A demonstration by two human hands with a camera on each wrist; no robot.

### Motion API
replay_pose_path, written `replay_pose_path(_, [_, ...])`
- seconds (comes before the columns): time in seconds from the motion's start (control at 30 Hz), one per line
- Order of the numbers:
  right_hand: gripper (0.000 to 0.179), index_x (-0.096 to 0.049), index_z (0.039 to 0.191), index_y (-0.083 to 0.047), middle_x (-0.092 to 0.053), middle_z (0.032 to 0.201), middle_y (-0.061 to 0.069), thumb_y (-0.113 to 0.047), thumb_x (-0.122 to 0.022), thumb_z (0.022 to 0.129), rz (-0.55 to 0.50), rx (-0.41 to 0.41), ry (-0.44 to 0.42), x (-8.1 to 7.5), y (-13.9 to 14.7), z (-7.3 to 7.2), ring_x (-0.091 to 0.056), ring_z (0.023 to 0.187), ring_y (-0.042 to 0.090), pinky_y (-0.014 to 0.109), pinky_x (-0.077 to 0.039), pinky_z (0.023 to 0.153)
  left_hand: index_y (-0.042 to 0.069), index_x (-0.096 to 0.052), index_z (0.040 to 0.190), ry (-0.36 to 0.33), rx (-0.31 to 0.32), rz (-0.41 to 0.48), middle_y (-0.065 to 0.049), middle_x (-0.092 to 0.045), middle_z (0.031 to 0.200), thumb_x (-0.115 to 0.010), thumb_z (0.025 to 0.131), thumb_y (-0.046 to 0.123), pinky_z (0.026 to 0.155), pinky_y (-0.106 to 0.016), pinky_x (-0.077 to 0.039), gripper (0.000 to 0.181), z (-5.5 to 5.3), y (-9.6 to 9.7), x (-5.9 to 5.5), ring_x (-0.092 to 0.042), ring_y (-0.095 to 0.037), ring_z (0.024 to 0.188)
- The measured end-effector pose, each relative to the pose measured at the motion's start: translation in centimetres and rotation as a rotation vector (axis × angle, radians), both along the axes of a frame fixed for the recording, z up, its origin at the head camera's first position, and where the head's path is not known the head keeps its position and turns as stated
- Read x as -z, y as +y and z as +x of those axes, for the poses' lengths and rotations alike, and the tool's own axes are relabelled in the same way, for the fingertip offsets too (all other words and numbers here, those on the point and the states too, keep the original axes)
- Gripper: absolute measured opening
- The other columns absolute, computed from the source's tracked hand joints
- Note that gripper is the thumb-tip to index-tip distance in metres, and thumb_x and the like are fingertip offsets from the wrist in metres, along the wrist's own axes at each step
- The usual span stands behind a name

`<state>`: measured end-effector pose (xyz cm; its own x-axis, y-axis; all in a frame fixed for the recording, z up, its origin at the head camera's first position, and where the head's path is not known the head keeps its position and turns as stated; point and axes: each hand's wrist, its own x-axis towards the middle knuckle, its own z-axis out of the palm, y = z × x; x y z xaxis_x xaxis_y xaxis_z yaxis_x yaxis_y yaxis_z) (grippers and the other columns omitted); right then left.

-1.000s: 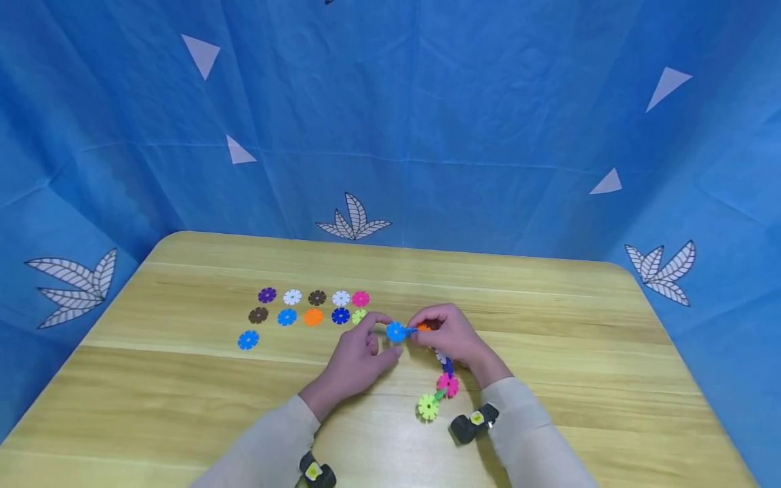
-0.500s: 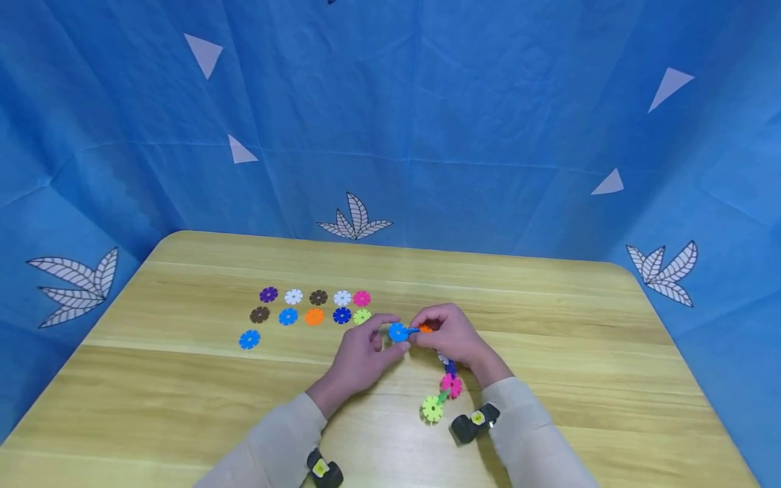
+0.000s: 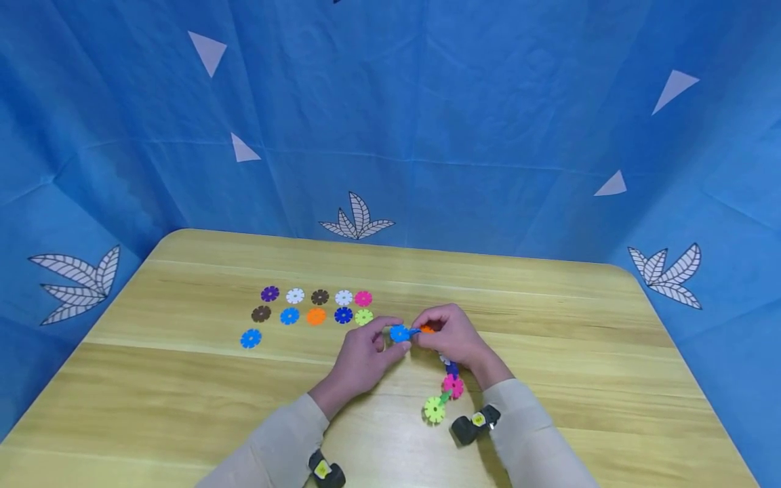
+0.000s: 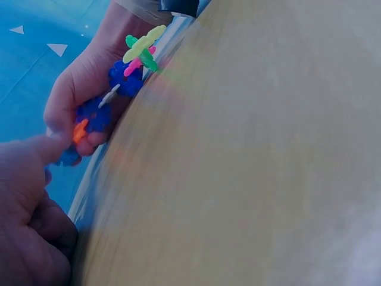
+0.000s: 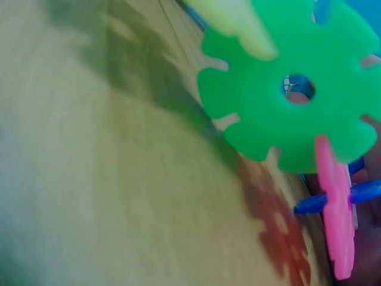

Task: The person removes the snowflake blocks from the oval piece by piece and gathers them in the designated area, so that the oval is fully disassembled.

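Light blue end disc sits right between the left hand and right hand. Left's nearer, thumb and finger curled round its edges; right is just to its right, pinching the chain by the orange disc. Long axis heads right from the end disc, then bends back toward the person, tip being the yellow-green disc. Fingers crowd the joint, so can't swear it's fully slotted.
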<state>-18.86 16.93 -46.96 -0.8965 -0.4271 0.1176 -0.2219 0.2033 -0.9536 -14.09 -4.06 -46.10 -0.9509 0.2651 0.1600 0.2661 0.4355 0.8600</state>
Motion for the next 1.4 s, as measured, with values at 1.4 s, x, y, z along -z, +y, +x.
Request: replay_pose_path(1.4, [0.014,-0.074,0.078,0.001,-0.067,0.071,0.006,0.012,-0.067,0.073,-0.045,0.012,0.019,-0.21,0.06,0.15,-0.048,0.055,0.013,0.023,-0.039,0.05,0.0,-0.074,0.114,0.053,-0.087,0.152,0.011,-0.033,0.05,-0.083,0.083,0.011,0.048,-0.021,-0.029,0.034,0.91,-0.45,0.46,-0.03,-0.004,0.049])
